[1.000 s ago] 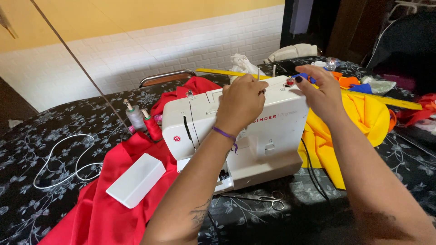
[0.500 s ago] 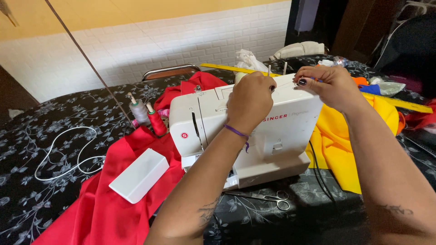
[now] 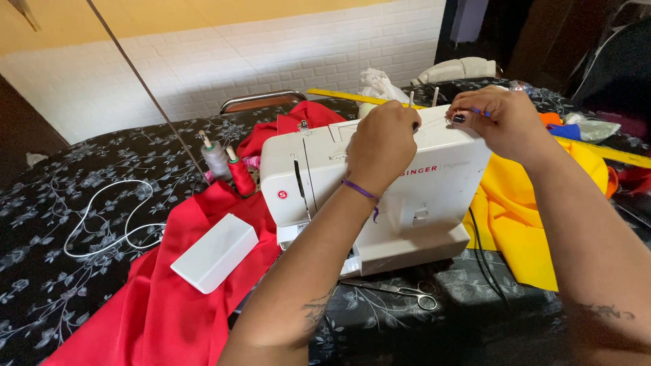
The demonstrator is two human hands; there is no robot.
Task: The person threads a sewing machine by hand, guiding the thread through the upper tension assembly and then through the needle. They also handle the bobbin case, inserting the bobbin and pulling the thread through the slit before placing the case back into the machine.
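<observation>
Both hands found closer together than half a second before, left moved rightward along the machine top. Left hand (image 3: pixel 381 144) curled shut, fingertips pinched at something too small to identify. Right hand (image 3: pixel 498 120) likewise pinched closed, contents not discernible, above the right end of the white sewing machine (image 3: pixel 380 196) on the black floral table (image 3: pixel 81 285). Forearms angled inward. Noted alongside: red fabric (image 3: pixel 163 305), white box (image 3: pixel 215 252), red thread spool (image 3: pixel 239 175), scissors (image 3: pixel 400 291), yellow fabric (image 3: pixel 515 210).
</observation>
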